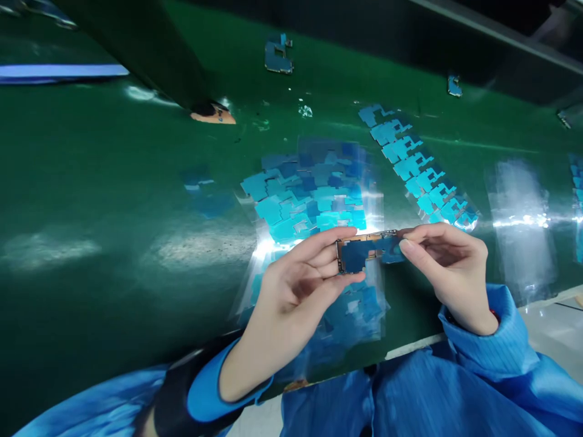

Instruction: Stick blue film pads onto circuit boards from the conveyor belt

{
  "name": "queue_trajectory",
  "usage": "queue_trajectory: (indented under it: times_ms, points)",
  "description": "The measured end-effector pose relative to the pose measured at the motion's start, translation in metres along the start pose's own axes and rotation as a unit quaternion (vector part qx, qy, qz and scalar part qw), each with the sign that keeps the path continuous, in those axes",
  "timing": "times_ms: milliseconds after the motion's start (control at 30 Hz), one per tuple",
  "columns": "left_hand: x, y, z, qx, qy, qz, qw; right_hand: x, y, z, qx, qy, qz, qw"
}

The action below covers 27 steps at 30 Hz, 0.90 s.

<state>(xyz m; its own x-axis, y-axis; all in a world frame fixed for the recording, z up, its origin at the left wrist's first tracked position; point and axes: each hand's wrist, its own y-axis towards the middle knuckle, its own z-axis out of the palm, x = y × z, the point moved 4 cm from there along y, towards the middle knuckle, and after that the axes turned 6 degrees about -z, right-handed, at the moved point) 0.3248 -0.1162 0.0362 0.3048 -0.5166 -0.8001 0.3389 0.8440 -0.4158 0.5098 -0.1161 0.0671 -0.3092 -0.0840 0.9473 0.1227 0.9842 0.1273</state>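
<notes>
Board in two hands over a green table

Circuit board [351, 255] is held near the middle of the view, above the green table [118, 176] and in front of loose sheets of blue stickers [282, 209].

At far left, a pale blue strip [64, 73] lies near the top. Right of it, a dark post [150, 54] slants down to a tan scrap [214, 115] at its foot. The left hand [291, 297] comes up from a blue sleeve [204, 388], palm partly showing. Its fingers are along the top and left end of the board and its thumb is at the lower edge, clamped on it. The sheets behind overlap one another and shine where light hits them. Farther back, above them, sits a second board [277, 57].

Blue film [390, 249] lies over part of the held board's face and reaches its right end. There, the right hand [449, 267] has thumb and forefinger together, pinching the film; whether they also grip the board itself, I cannot tell.

Behind that hand, a slanting strip of stickers [419, 164] runs down toward the right. Beyond it are a small board [454, 86] near the back, a clear sheet [519, 230] with glare on it, and more blue stickers [577, 194] at the right edge.
</notes>
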Motion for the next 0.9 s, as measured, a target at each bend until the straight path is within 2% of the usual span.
queue_trajectory:
  times_ms: [167, 400, 900]
  points:
    - [0.0018, -0.0016, 0.0014, 0.003, 0.009, 0.002, 1.0, 0.0026, -0.002, 0.0011, -0.006, -0.027, -0.011, 1.0]
    - [-0.0017, -0.0042, 0.0053, -0.056, 0.013, -0.008, 0.998, 0.0034, -0.0035, 0.0029, -0.007, -0.044, -0.024, 0.999]
    - [-0.0022, -0.0054, 0.0036, -0.059, 0.04, -0.009, 0.997, 0.0056, -0.0022, 0.0025, 0.001, -0.059, -0.034, 0.998]
